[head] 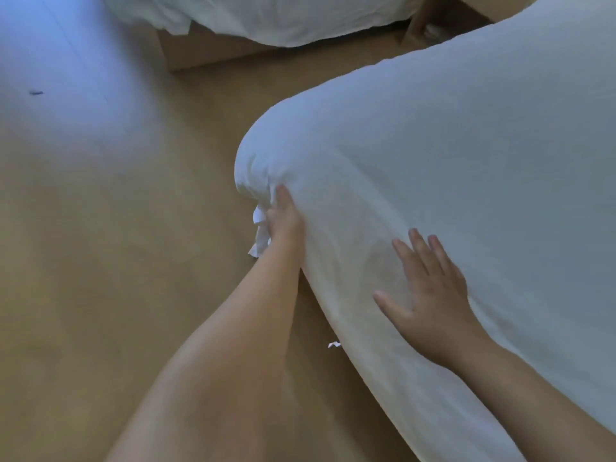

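Observation:
A bed with a white sheet [450, 155] fills the right side of the view, its rounded corner pointing toward the left. My left hand [283, 218] grips the sheet at that corner, thumb on top and fingers tucked underneath, where the cloth bunches into folds. My right hand [430, 295] lies flat on the sheet near the bed's near edge, fingers spread and straight. A loose white end of the cloth [260, 235] hangs below the corner beside my left hand.
Tan wooden floor [116, 261] spans the left and middle. A second bed with a rumpled white sheet [266, 18] on a wooden base [206, 51] stands at the top. A small white scrap [334, 344] lies on the floor by the bed edge.

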Tool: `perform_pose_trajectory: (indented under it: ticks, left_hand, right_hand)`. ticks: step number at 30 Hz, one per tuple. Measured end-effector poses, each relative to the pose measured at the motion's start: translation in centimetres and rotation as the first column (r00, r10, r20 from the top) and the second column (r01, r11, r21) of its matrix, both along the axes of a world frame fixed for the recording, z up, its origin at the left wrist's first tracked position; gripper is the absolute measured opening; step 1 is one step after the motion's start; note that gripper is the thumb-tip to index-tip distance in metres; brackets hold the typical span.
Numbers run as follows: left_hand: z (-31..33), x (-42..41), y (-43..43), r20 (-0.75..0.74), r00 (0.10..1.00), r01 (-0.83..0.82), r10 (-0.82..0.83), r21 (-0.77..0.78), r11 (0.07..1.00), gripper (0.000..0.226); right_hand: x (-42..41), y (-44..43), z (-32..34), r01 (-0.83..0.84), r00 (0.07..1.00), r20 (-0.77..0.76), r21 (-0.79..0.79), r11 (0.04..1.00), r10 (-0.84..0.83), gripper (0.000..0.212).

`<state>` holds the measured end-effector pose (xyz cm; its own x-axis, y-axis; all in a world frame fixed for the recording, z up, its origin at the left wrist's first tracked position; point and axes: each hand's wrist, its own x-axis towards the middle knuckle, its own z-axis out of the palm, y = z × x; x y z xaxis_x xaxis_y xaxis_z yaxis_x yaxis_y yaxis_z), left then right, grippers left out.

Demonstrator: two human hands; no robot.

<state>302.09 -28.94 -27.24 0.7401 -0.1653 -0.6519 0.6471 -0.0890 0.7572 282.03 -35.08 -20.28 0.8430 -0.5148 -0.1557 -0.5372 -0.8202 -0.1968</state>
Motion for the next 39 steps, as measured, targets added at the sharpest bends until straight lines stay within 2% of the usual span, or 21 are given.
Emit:
perform_pose_trajectory:
  ticks: [3,5,7,9,11,13,15,17,19,22,24,26,28,29,30,32,34,35,36,38,39]
  left_hand:
    - [-1.1,5.0,-0.5,-0.142,0.985,-0.117,0.101,-0.109,0.987,0.068]
    - [-1.7,6.9,0.9,-0.246,0.963,-0.189,0.105,-0.346,0.919,0.047]
    - [-2.2,6.8,3.2,-0.197,0.98,-0.133,0.024,-0.562,0.817,0.029]
    - [-3.1,6.7,5.2,-0.173,0.985,-0.106,0.005,-0.579,0.809,0.026]
    - [-4.6,8.6,3.9,-0.283,0.958,-0.146,0.041,-0.36,0.921,0.028]
    - [-5.8,10.6,1.1,-0.383,0.924,-0.085,0.021,-0.149,0.985,0.028]
    - [-7.1,12.2,-2.0,-0.405,0.913,0.011,-0.047,-0.09,0.996,0.019]
    - [-7.4,13.2,-3.2,-0.377,0.918,0.146,-0.125,0.029,0.989,0.015]
    - [-6.5,14.0,-2.2,-0.246,0.961,0.19,-0.124,0.263,0.946,0.029]
    - [-1.7,15.6,-2.5,0.188,0.972,0.066,-0.142,0.363,0.929,0.043]
    - [3.1,15.3,-5.8,0.556,0.777,0.143,-0.295,0.301,0.943,0.048]
    - [5.5,14.0,-9.9,0.768,0.386,0.312,-0.51,0.412,0.856,0.044]
    - [5.0,14.5,-12.4,0.635,0.013,0.454,-0.772,0.684,0.57,0.048]
    - [3.8,15.3,-12.9,0.505,-0.074,0.493,-0.86,0.768,0.409,0.052]
    - [2.9,15.9,-13.1,0.398,-0.082,0.53,-0.914,0.794,0.298,0.056]
    - [1.7,17.0,-13.9,0.264,-0.017,0.546,-0.964,0.811,0.212,0.07]
    - [2.4,18.3,-14.2,0.02,0.303,0.589,-0.953,0.782,0.203,0.072]
    - [3.0,19.6,-14.0,-0.144,0.502,0.609,-0.853,0.759,0.23,0.069]
    - [3.8,21.0,-13.8,-0.273,0.616,0.613,-0.739,0.755,0.232,0.064]
    - [5.6,22.8,-14.6,-0.331,0.62,0.548,-0.712,0.832,0.089,0.051]
    - [6.1,22.7,-15.3,-0.219,0.566,0.461,-0.795,0.883,0.084,0.045]
  right_hand:
    - [7.2,0.0,-1.4,-0.002,0.999,0.043,0.047,0.999,0.0,0.074]
    - [11.9,-0.5,-1.6,0.011,1.0,0.028,0.059,0.998,-0.012,0.079]
    - [15.8,-1.0,-1.5,0.015,0.995,0.101,0.061,0.998,-0.021,0.083]
    - [18.9,-1.2,-1.9,-0.077,0.989,0.13,0.037,0.996,0.071,0.078]
    - [21.0,-1.3,-3.1,-0.246,0.968,-0.074,-0.072,0.967,0.24,0.071]
    - [21.4,-1.0,-4.8,-0.438,0.848,-0.411,-0.189,0.879,0.335,0.071]
    - [22.0,-1.2,-5.4,-0.495,0.804,-0.503,-0.268,0.826,0.318,0.074]
    - [22.1,-1.4,-5.2,-0.494,0.818,-0.459,-0.251,0.833,0.347,0.072]
    - [21.7,-2.2,-4.1,-0.495,0.858,-0.233,-0.144,0.857,0.457,0.063]
    - [22.5,-5.7,-0.7,-0.366,0.92,0.17,0.064,0.928,0.352,0.052]
    - [23.4,-10.3,0.9,-0.153,0.96,0.245,0.057,0.987,0.135,0.053]
    - [24.1,-14.6,1.6,0.064,0.977,0.197,0.074,0.995,-0.077,0.057]
    - [24.5,-17.3,0.7,0.146,0.978,0.139,0.057,0.988,-0.153,0.058]
    - [24.4,-17.8,0.1,0.154,0.982,0.106,0.012,0.988,-0.155,0.056]
    - [24.3,-18.1,-0.5,0.144,0.987,0.07,-0.017,0.989,-0.142,0.055]
    - [24.6,-18.5,-0.8,0.131,0.991,0.034,-0.03,0.991,-0.13,0.06]
    - [24.5,-18.4,-0.3,0.107,0.994,-0.006,0.034,0.994,-0.107,0.065]
    - [24.4,-18.6,0.1,0.09,0.996,-0.011,0.08,0.993,-0.089,0.066]
    - [24.1,-19.0,0.5,0.073,0.997,0.0,0.118,0.99,-0.074,0.066]
    - [23.5,-20.1,1.0,0.025,0.999,0.035,0.149,0.989,-0.03,0.063]
    - [23.4,-20.4,1.1,0.01,0.998,0.052,0.151,0.988,-0.018,0.062]
